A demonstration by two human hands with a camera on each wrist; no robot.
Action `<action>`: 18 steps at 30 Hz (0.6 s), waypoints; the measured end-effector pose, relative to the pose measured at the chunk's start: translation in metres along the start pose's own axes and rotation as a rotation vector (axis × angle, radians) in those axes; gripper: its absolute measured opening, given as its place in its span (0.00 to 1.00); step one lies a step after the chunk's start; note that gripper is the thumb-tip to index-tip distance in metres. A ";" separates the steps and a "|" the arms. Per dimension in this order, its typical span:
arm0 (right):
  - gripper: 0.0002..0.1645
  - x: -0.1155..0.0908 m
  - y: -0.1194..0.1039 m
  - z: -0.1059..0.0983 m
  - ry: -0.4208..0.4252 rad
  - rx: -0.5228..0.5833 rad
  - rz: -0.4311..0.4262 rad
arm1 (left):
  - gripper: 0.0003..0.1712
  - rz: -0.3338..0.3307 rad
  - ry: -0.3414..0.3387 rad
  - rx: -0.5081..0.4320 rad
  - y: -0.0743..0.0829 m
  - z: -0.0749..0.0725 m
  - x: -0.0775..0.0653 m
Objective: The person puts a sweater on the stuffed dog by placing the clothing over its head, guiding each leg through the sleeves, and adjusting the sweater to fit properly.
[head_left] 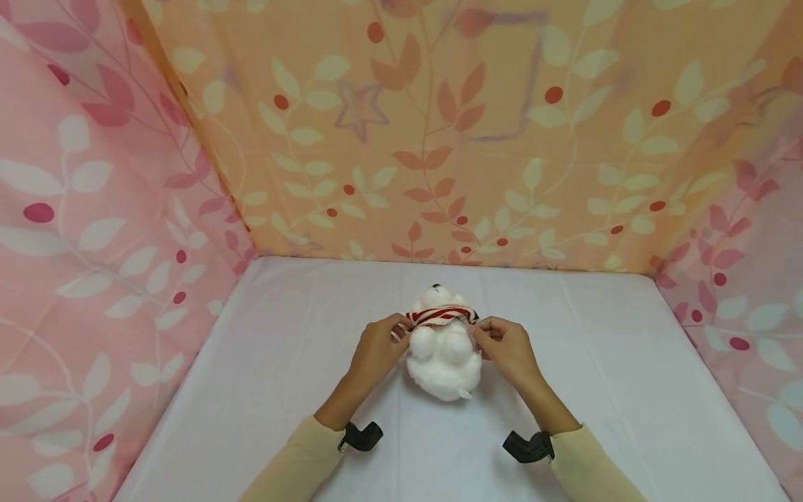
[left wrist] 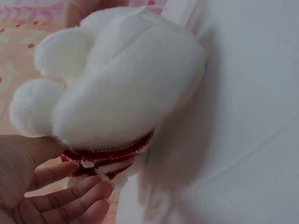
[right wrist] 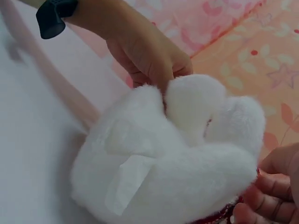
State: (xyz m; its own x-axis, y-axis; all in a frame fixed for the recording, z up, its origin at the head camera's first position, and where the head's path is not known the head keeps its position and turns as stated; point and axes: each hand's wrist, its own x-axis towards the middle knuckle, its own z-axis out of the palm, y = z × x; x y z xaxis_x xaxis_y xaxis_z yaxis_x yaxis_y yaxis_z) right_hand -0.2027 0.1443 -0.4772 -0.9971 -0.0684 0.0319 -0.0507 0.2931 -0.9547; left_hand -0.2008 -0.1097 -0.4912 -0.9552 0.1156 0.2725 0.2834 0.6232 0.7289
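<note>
A white plush toy (head_left: 445,366) with a dark nose lies on the white table, head toward the back wall. Round its neck goes a knitted red-and-white striped scarf (head_left: 442,316). My left hand (head_left: 380,343) pinches the scarf at the toy's left side as I see it, thumb and fingers at its edge. On the opposite side my right hand (head_left: 507,347) pinches the scarf too. In the left wrist view the scarf (left wrist: 110,161) shows below the toy's round body. A white fabric tag (right wrist: 128,184) sticks out from the toy's rear in the right wrist view.
The white-covered table (head_left: 301,300) spreads out around the toy. An orange leaf-print cloth (head_left: 401,139) hangs at the back, with pink printed cloths (head_left: 94,244) along both sides. Black wrist-worn devices (head_left: 365,437) sit at both cuffs.
</note>
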 end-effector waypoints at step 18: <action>0.29 0.024 -0.018 0.036 -0.105 -0.255 -0.692 | 0.07 -0.013 -0.062 -0.235 -0.011 0.000 0.003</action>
State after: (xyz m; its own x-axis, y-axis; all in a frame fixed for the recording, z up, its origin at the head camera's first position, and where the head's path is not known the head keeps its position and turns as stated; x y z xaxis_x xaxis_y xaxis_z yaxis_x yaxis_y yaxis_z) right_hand -0.2236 0.1028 -0.4695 -0.7228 -0.4050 0.5600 -0.6891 0.3613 -0.6282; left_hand -0.2064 -0.1160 -0.4988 -0.9602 0.1609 0.2283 0.2764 0.4284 0.8603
